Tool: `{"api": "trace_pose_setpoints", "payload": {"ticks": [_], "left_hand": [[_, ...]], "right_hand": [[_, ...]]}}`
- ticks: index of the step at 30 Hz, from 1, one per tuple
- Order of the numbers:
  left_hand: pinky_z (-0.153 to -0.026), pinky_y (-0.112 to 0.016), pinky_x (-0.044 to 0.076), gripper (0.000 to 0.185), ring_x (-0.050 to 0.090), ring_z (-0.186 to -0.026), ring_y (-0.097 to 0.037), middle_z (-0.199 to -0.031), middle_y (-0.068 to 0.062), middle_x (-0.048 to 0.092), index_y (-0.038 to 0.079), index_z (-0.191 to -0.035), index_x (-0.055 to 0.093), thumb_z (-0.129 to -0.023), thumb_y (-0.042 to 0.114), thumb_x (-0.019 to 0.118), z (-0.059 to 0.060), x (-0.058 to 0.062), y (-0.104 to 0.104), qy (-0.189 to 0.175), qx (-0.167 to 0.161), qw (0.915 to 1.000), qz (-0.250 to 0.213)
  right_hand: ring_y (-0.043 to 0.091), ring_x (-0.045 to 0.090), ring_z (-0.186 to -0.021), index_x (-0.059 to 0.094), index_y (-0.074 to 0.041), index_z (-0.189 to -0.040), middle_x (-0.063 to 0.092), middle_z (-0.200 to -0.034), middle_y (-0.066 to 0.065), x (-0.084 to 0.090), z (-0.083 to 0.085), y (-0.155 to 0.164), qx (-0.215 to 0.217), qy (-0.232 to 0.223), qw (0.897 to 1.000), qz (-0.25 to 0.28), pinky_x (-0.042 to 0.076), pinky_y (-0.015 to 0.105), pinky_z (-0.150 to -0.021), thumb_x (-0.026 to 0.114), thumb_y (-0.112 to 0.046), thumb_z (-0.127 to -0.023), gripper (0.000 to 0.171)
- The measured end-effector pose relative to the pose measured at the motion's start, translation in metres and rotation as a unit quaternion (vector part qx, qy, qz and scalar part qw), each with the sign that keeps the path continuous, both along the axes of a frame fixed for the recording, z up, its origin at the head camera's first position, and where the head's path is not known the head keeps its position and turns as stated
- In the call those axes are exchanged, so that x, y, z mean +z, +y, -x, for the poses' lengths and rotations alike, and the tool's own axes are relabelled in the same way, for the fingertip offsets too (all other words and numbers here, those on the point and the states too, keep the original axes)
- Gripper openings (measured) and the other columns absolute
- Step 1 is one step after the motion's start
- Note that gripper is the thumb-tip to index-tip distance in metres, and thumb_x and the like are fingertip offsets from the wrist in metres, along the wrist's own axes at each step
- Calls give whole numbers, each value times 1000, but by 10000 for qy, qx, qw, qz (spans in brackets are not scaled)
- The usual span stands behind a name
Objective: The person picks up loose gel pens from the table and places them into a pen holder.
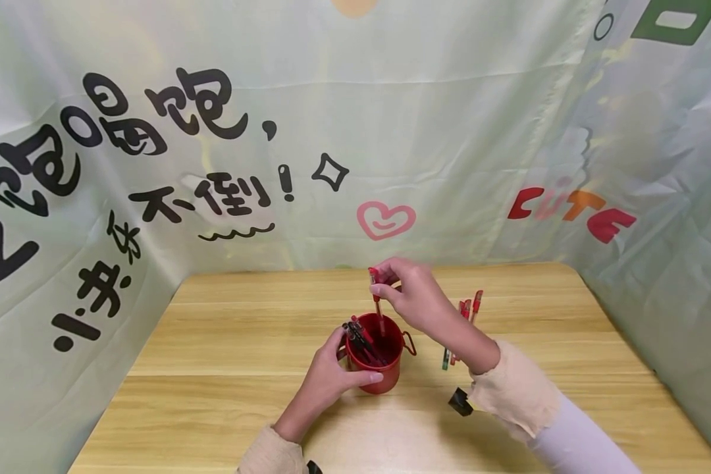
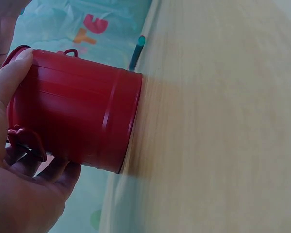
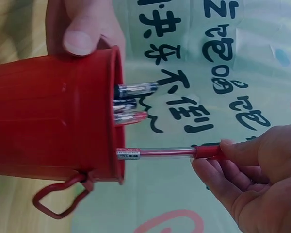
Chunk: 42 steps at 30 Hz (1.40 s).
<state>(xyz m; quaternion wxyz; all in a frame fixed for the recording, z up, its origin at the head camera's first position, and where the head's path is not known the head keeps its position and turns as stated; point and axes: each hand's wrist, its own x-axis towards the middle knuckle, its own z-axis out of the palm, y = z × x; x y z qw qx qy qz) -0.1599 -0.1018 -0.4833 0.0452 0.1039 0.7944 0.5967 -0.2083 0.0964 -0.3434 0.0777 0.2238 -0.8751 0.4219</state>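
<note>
A red metal bucket [image 1: 385,378] with small side handles stands upright on the wooden table. My left hand [image 1: 328,372] grips it round its left side, thumb along the front near the rim. Inside lean several pens [image 3: 136,90], black-capped and red, tilted to the left. Above the opening my right hand [image 1: 411,293] pinches a red pen [image 3: 169,152] at its red upper end between thumb and fingers. That pen hangs nearly upright, its lower part down inside the bucket mouth.
Several more pens [image 1: 476,303], red and one with a green end [image 1: 446,359], lie on the table [image 1: 225,329] right of the bucket, partly behind my right forearm. A printed cloth [image 1: 450,131] closes off the back and both sides.
</note>
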Motion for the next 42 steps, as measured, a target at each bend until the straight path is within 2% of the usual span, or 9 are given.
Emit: {"api": "trace_pose_setpoints", "payload": {"ticks": [13,23,32,42], "left_hand": [[-119,-51,46,86,56,-138,-20,-143,9,61,29,-146,50,-73,43,95,0,-1,-2,54,-51,10000,36],[-118,-52,46,85,56,-139,-22,-144,4,62,27,-146,50,-75,40,94,1,-2,-2,40,-33,10000,74],[-119,-51,45,86,55,-139,-23,-145,3,61,26,-148,50,-75,40,94,1,0,-1,43,-33,10000,71],[-119,-49,46,88,55,-139,-22,-147,2,60,26,-149,48,-75,40,94,1,-2,-2,60,-33,9999,82]], "right_hand": [[17,71,-89,73,-6,-106,74,-95,6,-18,6,-11,187,-148,9996,-178,64,27,-73,78,-10,-92,15],[15,70,-87,74,-6,-105,74,-96,6,-31,7,-19,139,-464,9978,-462,65,30,-77,77,-9,-93,12],[12,70,-83,76,-8,-104,76,-94,4,-40,5,-20,191,-605,9964,-554,63,26,-71,76,-10,-94,10],[13,74,-84,78,-6,-103,79,-93,6,-44,5,-20,355,-319,9953,-844,64,26,-71,77,-10,-93,11]]}}
